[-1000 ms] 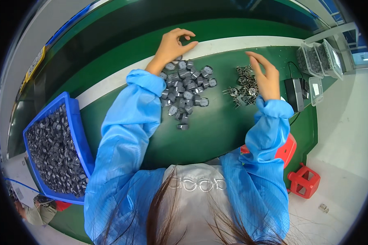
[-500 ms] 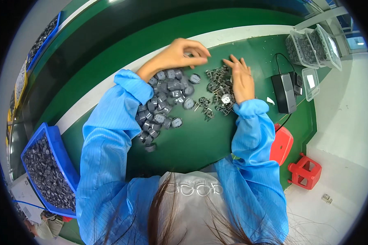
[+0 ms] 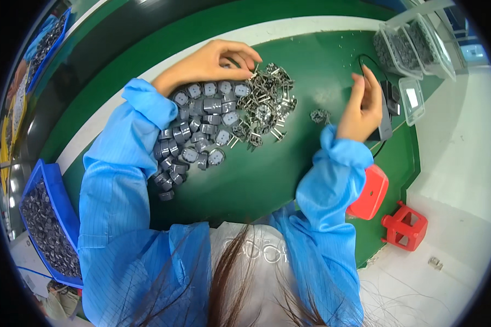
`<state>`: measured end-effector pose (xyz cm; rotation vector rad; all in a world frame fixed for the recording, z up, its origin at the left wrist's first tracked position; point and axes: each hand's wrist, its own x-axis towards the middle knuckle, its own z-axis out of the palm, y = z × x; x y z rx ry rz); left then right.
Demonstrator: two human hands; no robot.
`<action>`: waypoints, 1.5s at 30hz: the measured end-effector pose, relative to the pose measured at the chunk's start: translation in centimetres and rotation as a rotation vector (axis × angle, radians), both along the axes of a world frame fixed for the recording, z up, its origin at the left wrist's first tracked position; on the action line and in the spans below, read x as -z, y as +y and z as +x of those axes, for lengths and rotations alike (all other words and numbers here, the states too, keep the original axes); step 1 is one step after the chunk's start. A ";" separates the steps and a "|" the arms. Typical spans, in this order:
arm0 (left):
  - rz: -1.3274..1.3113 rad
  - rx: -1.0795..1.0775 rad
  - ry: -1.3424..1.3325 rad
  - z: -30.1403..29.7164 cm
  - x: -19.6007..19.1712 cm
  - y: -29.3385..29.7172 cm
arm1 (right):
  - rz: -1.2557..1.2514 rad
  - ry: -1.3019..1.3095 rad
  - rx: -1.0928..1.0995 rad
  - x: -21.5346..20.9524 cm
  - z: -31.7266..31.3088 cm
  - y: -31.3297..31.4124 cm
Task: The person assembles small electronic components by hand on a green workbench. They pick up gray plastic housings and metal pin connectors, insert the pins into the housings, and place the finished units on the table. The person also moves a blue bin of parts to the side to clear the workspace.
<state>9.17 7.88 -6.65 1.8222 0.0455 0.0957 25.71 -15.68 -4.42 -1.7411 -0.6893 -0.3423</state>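
My left hand (image 3: 215, 61) hovers at the far side of two adjoining heaps, its fingers curved and thumb apart from the index finger. Below it lie dark grey round plastic caps (image 3: 211, 105), some with their holed faces up. Against their right side is a tangled pile of small metal-pronged parts (image 3: 263, 111); a few prongs show by my left fingertips. Off to the right, my right hand (image 3: 361, 111) is raised, thumb and fingers apart, with nothing visible between them. It partly hides a black box (image 3: 385, 128). A small cluster of pronged parts (image 3: 319, 116) lies just left of it.
Clear plastic bins (image 3: 401, 52) of small parts stand at the far right, with a clear lid (image 3: 412, 101) nearby. A blue crate (image 3: 52, 218) full of dark parts is at left. Red stools (image 3: 405, 226) stand beyond the green table's (image 3: 240, 185) right edge.
The main metal-parts pile has shifted left against the grey caps, leaving a small cluster behind. My right hand has moved right, away from the pile. My left hand has moved slightly left and farther away.
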 end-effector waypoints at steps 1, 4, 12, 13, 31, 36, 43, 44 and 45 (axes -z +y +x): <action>-0.034 0.019 0.046 -0.5 -0.2 0.7 | -0.073 0.040 0.044 0.5 -0.2 -1.9; -0.003 0.102 0.098 -2.0 -1.7 2.2 | -0.358 0.158 -0.021 2.1 -2.4 -5.6; 0.430 0.156 0.220 -2.9 -2.8 3.0 | -0.488 0.044 -0.215 3.7 -4.8 -1.5; 0.429 0.188 0.236 -3.2 -3.0 3.3 | -0.478 0.089 -0.271 3.5 -4.9 -1.1; -0.035 0.088 0.129 -4.8 -4.7 2.5 | -0.120 0.231 -0.538 -0.6 -5.9 0.8; -0.298 0.047 0.208 -6.2 -8.1 -0.3 | -0.255 0.018 -0.894 -3.8 -7.6 4.6; -0.185 -0.075 -0.071 -7.9 -2.5 -2.0 | -0.208 -0.022 -0.879 -2.1 -9.6 5.5; -0.231 -0.067 0.005 -7.9 -2.8 -2.3 | -0.217 -0.059 -0.897 -1.9 -9.3 5.4; -0.254 -0.098 0.028 -8.0 -3.2 -2.8 | -0.227 -0.117 -0.922 -1.9 -9.0 5.3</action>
